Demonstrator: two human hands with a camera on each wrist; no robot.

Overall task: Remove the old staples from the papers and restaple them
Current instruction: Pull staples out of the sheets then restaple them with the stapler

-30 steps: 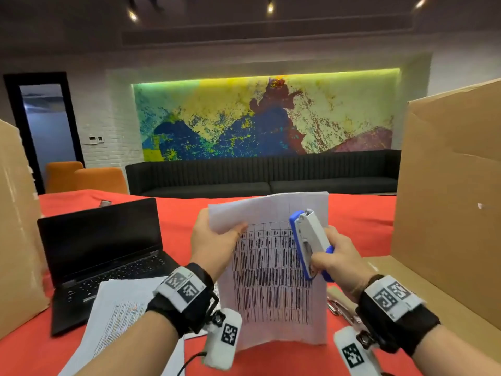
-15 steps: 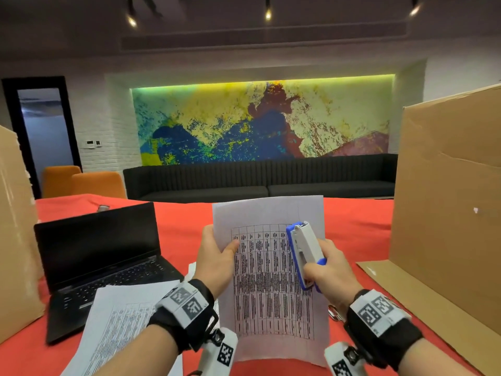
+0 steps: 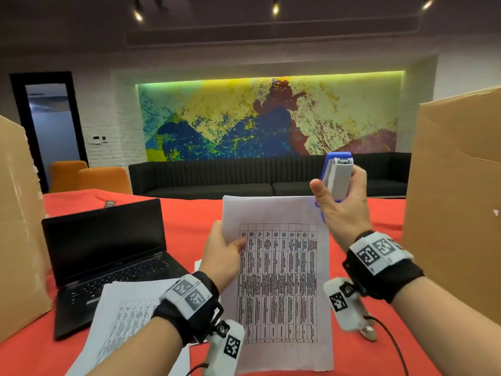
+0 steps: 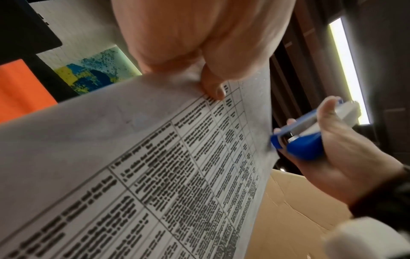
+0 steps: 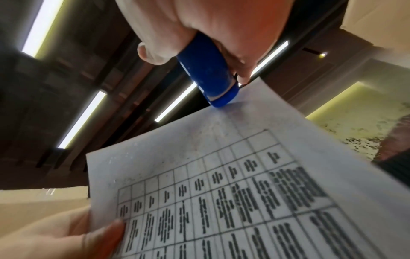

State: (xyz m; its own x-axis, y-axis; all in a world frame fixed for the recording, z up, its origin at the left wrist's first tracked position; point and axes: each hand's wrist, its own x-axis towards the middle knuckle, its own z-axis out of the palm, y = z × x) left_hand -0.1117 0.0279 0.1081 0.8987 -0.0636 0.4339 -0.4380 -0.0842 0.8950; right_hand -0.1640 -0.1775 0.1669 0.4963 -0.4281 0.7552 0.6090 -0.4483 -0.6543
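The right hand is wrapped around the blue-and-white stapler, held upright right of centre in the frame, its lower end at the sheet's top right corner. The left hand pinches the printed paper at its left edge, thumb on the face. The paper stands at lower centre, above the red table.

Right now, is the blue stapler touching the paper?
Cannot tell. In the right wrist view the stapler's blue end meets the paper's top edge, but overlap could fake that; no view shows contact or a gap plainly.
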